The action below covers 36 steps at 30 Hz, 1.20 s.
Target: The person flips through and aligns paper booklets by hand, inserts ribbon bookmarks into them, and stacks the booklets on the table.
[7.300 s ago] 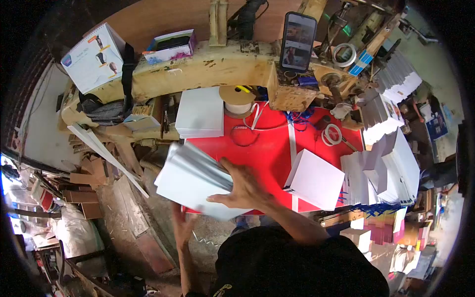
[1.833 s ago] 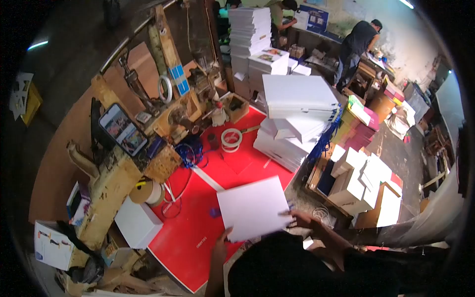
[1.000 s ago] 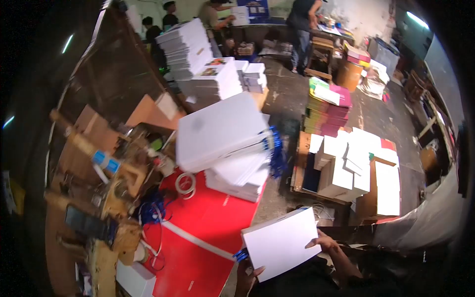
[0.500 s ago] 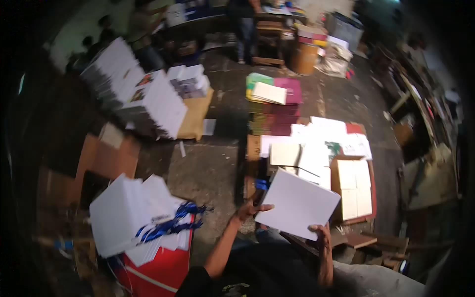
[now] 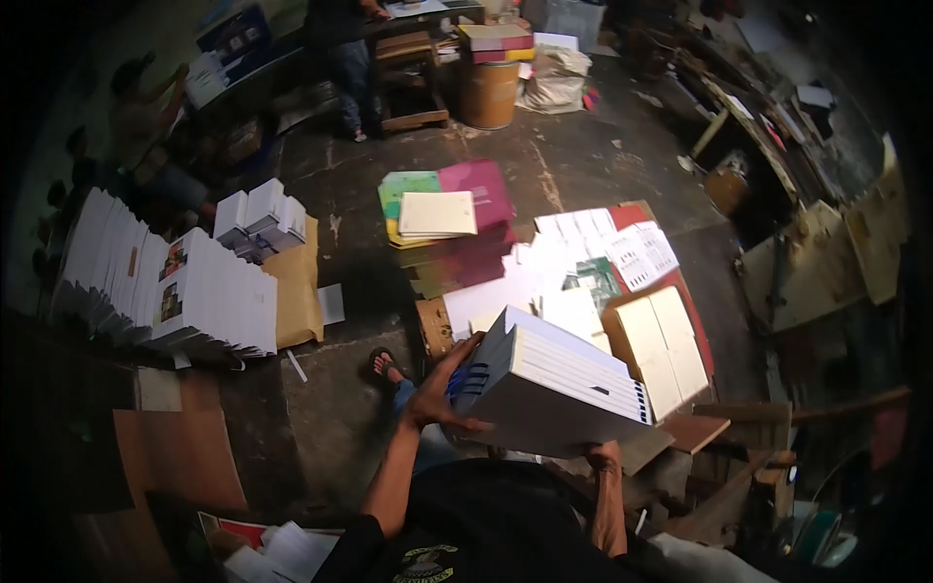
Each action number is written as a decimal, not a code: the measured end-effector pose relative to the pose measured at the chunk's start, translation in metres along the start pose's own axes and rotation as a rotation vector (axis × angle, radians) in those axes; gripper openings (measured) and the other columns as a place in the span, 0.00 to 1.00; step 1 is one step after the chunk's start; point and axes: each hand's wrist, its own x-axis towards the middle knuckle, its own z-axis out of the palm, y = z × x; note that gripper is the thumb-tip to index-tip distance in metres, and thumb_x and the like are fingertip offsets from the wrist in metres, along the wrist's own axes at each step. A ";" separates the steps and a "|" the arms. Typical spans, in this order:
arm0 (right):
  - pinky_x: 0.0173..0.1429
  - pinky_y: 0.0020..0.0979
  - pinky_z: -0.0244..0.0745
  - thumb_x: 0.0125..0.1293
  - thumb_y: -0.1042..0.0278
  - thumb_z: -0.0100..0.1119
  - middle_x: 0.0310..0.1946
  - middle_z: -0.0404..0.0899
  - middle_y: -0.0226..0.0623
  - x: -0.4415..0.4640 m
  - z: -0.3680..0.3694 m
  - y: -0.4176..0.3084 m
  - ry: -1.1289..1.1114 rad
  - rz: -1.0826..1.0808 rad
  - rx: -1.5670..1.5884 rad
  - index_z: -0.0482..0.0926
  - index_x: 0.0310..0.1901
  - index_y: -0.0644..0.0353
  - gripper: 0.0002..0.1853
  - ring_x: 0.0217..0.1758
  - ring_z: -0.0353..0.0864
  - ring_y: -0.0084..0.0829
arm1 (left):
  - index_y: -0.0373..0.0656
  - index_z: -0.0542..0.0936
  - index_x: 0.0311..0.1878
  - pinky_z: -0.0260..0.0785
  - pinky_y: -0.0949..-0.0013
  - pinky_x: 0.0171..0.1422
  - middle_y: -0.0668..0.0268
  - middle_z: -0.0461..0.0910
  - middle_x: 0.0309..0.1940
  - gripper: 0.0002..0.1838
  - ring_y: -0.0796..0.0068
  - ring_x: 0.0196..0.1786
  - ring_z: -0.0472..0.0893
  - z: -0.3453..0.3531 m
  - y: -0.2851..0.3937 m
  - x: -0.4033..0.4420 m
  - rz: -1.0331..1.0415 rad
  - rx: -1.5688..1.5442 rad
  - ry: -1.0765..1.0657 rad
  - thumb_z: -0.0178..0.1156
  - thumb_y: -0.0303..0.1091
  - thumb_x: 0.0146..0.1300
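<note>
A thick stack of white books (image 5: 559,389) is tilted in front of my body, its layered page edges facing up and dark blue ribbons hanging at its left end. My left hand (image 5: 439,396) grips the left end, thumb under the lower face and fingers along the upper edge. At the lower right, my right hand (image 5: 604,459) holds the bottom edge, its fingers partly hidden by the stack. Just beyond the books lie white sheets (image 5: 525,267) and an open brown box (image 5: 622,335) of cream blocks.
Maroon and green folders (image 5: 481,194) carry cream pads ahead. Tall white paper stacks (image 5: 219,296) stand at the left beside brown paper (image 5: 299,291). A person (image 5: 340,58) stands by a wooden stool (image 5: 413,83); others are at far left. Wooden boards (image 5: 695,432) lie at the right.
The view has swung right, from the red table toward the floor stacks. Both hands have carried the white books along and tipped them, so the layered edges now show.
</note>
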 end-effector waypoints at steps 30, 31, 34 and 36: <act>0.64 0.41 0.73 0.47 0.56 0.70 0.57 0.75 0.46 0.558 0.849 0.113 -0.869 0.436 -0.402 0.64 0.67 0.67 0.46 0.59 0.76 0.40 | 0.39 0.74 0.62 0.74 0.63 0.59 0.61 0.79 0.50 0.35 0.65 0.56 0.78 -0.691 -0.050 0.059 -0.284 -0.331 0.971 0.69 0.32 0.48; 0.65 0.41 0.72 0.45 0.55 0.73 0.57 0.75 0.46 0.582 0.886 0.115 -1.011 0.399 -0.424 0.66 0.65 0.67 0.46 0.59 0.77 0.40 | 0.39 0.73 0.65 0.73 0.63 0.62 0.60 0.79 0.53 0.39 0.66 0.58 0.78 -0.711 -0.061 0.072 -0.342 -0.425 1.068 0.70 0.33 0.44; 0.65 0.40 0.71 0.42 0.54 0.76 0.57 0.75 0.47 0.639 0.972 0.124 -1.206 0.494 -0.577 0.68 0.64 0.66 0.47 0.59 0.76 0.39 | 0.38 0.72 0.66 0.72 0.62 0.63 0.60 0.78 0.56 0.44 0.66 0.59 0.77 -0.778 -0.066 0.094 -0.536 -0.561 1.216 0.72 0.33 0.39; 0.67 0.42 0.70 0.47 0.48 0.76 0.60 0.75 0.47 0.691 0.980 0.146 -1.255 0.405 -0.704 0.70 0.64 0.67 0.45 0.61 0.76 0.41 | 0.38 0.71 0.68 0.71 0.62 0.65 0.60 0.78 0.58 0.46 0.65 0.60 0.77 -0.808 -0.074 0.096 -0.489 -0.478 1.202 0.72 0.32 0.37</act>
